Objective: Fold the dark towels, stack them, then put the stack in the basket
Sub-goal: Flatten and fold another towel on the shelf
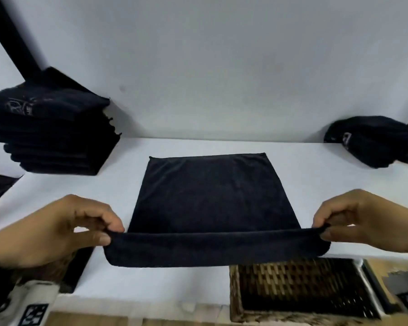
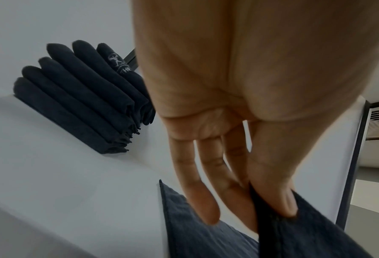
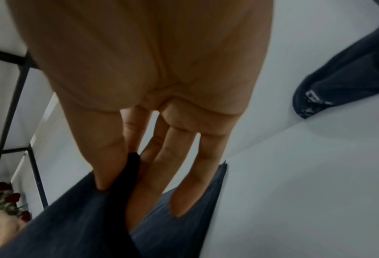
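Head view: a person's left hand (image 1: 57, 229) and right hand (image 1: 368, 222) each pinch a near corner of a dark towel (image 1: 212, 196) between thumb and forefinger, lifting its near edge while the far part lies flat on the white bench (image 1: 292, 165). Seen from the wrists, the other fingers (image 2: 204, 200) of the left hand and those (image 3: 190, 185) of the right hang straight and free above the cloth. A stack of folded dark towels (image 1: 54, 135) stands at the bench's far left; a crumpled dark pile (image 1: 375, 142) lies far right. The wicker basket (image 1: 302, 290) sits below the bench's near edge, right of centre.
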### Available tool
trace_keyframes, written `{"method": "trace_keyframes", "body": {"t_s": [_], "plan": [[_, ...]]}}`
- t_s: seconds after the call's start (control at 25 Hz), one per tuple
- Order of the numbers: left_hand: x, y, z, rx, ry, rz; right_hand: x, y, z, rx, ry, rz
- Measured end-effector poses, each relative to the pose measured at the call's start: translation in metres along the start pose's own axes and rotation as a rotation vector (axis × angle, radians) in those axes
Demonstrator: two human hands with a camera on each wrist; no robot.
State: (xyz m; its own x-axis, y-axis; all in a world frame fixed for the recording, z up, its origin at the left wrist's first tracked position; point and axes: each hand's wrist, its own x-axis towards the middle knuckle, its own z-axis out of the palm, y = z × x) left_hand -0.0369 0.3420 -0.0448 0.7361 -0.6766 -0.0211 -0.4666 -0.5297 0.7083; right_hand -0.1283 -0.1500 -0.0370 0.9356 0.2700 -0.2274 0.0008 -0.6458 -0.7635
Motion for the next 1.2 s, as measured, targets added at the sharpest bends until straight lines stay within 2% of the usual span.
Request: {"method": "trace_keyframes", "body": {"t_s": [0.12, 0.2, 0.32, 0.44, 0.52, 0.6, 0.68, 0.72, 0.8, 0.84, 0.92, 1.04, 1.08, 1.12, 1.2], "plan": [[0.0, 0.01, -0.002, -0.025, 0.033, -0.004, -0.003, 0.0, 0.003, 0.066, -0.014, 0.001], [0.019, 0.015, -0.014, 0.005, 0.075, -0.008, 0.019, -0.006, -0.009, 0.087, 0.083, -0.007], [0.078, 0.008, -0.039, 0.063, 0.183, -0.078, 0.082, -0.017, -0.04, 0.078, 0.298, 0.01], [0.146, -0.016, -0.06, 0.157, 0.25, -0.237, 0.155, -0.011, -0.065, 0.043, 0.347, 0.121], [0.175, -0.034, -0.063, 0.325, 0.162, -0.33, 0.192, -0.001, -0.066, -0.064, 0.289, 0.271], [0.181, -0.045, -0.059, 0.554, 0.044, -0.34, 0.206, 0.002, -0.063, -0.272, 0.231, 0.353], [0.17, -0.035, -0.045, 0.599, -0.012, -0.196, 0.199, -0.003, -0.057, -0.373, 0.204, 0.31], [0.16, -0.026, -0.032, 0.599, -0.056, -0.108, 0.187, -0.006, -0.051, -0.401, 0.156, 0.274], [0.137, -0.013, -0.004, 0.617, -0.182, -0.014, 0.163, -0.01, -0.032, -0.551, 0.006, 0.204], [0.128, -0.01, 0.008, 0.655, -0.225, -0.011, 0.152, -0.01, -0.021, -0.637, -0.056, 0.168], [0.122, -0.01, 0.023, 0.759, -0.201, -0.043, 0.133, -0.012, -0.006, -0.705, -0.077, 0.137], [0.138, -0.024, 0.018, 0.779, -0.206, -0.152, 0.111, -0.022, 0.02, -0.757, -0.102, 0.142], [0.148, -0.028, 0.014, 0.814, -0.256, -0.208, 0.103, -0.031, 0.031, -0.736, -0.145, 0.133], [0.157, -0.027, 0.012, 0.881, -0.288, -0.251, 0.097, -0.042, 0.042, -0.606, -0.213, 0.119], [0.164, -0.014, 0.017, 0.995, -0.259, -0.27, 0.089, -0.063, 0.055, -0.18, -0.32, 0.069]]}}
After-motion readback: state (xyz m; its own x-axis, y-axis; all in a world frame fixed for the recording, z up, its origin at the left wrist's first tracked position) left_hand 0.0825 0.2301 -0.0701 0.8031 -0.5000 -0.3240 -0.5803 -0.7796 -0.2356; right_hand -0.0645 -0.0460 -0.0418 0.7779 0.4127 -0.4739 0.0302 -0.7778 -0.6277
